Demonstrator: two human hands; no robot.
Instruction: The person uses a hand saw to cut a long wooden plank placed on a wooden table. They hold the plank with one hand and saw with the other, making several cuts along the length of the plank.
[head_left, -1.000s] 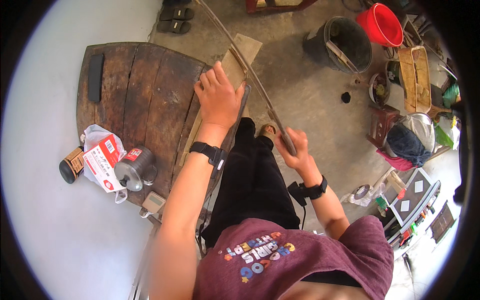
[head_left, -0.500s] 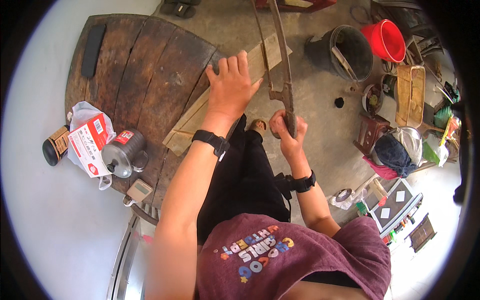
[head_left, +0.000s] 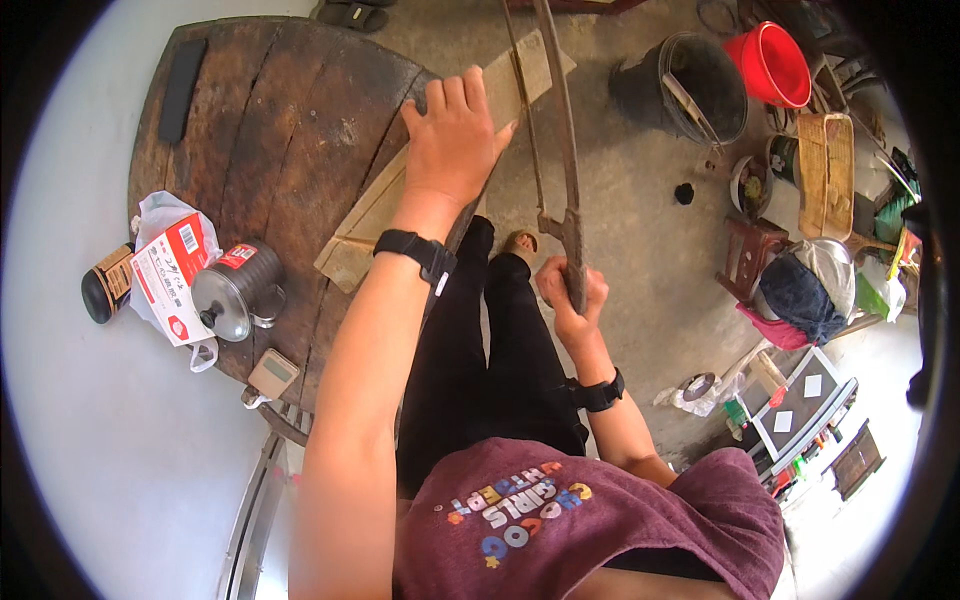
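Observation:
A pale wooden board lies slantwise over the right edge of the dark plank table, its far end jutting past the edge. My left hand presses on the board from above, fingers stretched out and thumb apart. In my right hand is the handle end of a bow saw, my fingers wrapped round it. Its thin blade crosses the board to the right of my left hand. The saw's far end runs out of the top of the view. Any cut in the board is too small to make out.
A black phone-like slab, a lidded metal pot, a red-and-white box, a dark jar and a small beige device are on the table's left side. Right, on the floor, stand a black bucket and red bucket.
My right hand has drawn the saw back toward my body. The left hand stays on the board, and the whole view has shifted slightly.

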